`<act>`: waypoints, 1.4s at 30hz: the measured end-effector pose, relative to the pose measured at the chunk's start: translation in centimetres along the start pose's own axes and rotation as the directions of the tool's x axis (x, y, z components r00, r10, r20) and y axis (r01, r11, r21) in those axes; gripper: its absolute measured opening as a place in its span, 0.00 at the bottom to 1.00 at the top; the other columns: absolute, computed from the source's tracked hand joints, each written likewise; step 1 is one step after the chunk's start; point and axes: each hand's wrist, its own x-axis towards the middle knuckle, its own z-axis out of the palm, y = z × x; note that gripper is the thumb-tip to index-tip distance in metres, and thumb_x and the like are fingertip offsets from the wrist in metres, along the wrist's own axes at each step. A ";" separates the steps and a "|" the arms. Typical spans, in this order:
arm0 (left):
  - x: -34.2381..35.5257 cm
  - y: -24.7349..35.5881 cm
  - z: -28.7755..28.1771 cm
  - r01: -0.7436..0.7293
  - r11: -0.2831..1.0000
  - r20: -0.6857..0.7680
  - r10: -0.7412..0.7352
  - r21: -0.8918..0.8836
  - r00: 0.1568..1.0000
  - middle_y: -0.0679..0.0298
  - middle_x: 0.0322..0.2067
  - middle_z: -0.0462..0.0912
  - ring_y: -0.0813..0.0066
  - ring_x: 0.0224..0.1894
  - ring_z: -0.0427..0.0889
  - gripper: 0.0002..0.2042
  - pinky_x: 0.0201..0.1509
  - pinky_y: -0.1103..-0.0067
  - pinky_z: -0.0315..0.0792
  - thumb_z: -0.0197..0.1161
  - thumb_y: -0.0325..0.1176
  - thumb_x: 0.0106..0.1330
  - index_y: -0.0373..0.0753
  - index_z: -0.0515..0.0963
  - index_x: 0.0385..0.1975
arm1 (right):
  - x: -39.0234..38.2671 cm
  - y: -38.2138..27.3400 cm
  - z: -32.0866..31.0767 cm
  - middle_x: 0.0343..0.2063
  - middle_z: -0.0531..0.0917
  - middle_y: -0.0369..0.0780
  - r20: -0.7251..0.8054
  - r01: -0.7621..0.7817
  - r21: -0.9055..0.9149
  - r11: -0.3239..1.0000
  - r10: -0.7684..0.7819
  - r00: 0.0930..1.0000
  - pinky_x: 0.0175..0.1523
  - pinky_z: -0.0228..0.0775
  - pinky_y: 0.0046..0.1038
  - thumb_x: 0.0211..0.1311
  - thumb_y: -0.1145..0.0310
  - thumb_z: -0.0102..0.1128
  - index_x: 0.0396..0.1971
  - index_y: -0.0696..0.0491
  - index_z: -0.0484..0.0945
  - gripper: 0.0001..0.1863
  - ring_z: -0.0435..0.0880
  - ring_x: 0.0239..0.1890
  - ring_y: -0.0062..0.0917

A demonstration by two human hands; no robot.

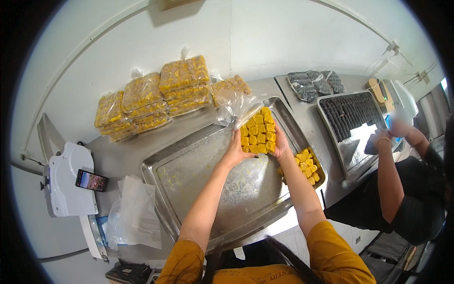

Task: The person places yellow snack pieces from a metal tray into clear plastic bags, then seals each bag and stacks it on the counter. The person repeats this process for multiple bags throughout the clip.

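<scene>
Between my two hands is a block of yellow cube-shaped food pieces [257,133], packed in rows, over the metal tray [198,199]. My left hand [234,152] grips its left side, thumb along the near edge. The right hand [282,143] closes on its right side. A clear plastic bag [235,105] lies against the block's far end; whether the far pieces are inside it I cannot tell. Loose yellow cubes [306,165] sit in the tray's right corner, partly behind my right forearm.
Stacked bags of yellow cubes [184,78] stand against the wall. At left are flat plastic bags [135,213], a phone [92,181] and a white machine [71,180]. On the right, a co-worker's hand [378,138] is over a tray of dark pieces [350,116], near bagged dark pieces [316,85].
</scene>
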 end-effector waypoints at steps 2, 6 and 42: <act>0.0 0.1 -0.2 -0.006 1.000 0.015 0.006 -0.004 1.000 0.48 0.58 0.56 0.50 0.61 0.57 0.56 0.63 0.66 0.57 0.79 0.36 0.30 0.35 0.47 0.61 | 0.0 0.3 0.2 0.54 0.70 0.47 0.005 -0.027 0.023 0.999 0.027 1.000 0.59 0.61 0.43 0.63 0.47 0.41 0.56 0.55 0.65 0.30 0.71 0.54 0.40; -0.1 0.3 -0.3 -0.018 1.000 -0.001 0.018 -0.015 1.000 0.48 0.58 0.57 0.51 0.61 0.57 0.56 0.62 0.66 0.58 0.79 0.38 0.29 0.34 0.49 0.60 | -0.5 0.4 1.1 0.54 0.70 0.48 0.036 -0.073 0.043 0.996 0.071 0.997 0.59 0.61 0.44 0.61 0.45 0.42 0.56 0.54 0.65 0.31 0.71 0.54 0.41; -1.1 1.9 -1.7 0.026 0.997 0.111 -0.018 -0.072 0.994 0.48 0.61 0.53 0.53 0.63 0.55 0.53 0.64 0.69 0.55 0.72 0.21 0.35 0.35 0.43 0.63 | -1.2 2.6 3.4 0.54 0.70 0.46 0.007 -0.009 0.025 1.000 0.009 1.000 0.59 0.61 0.42 0.59 0.45 0.43 0.56 0.53 0.65 0.32 0.71 0.54 0.39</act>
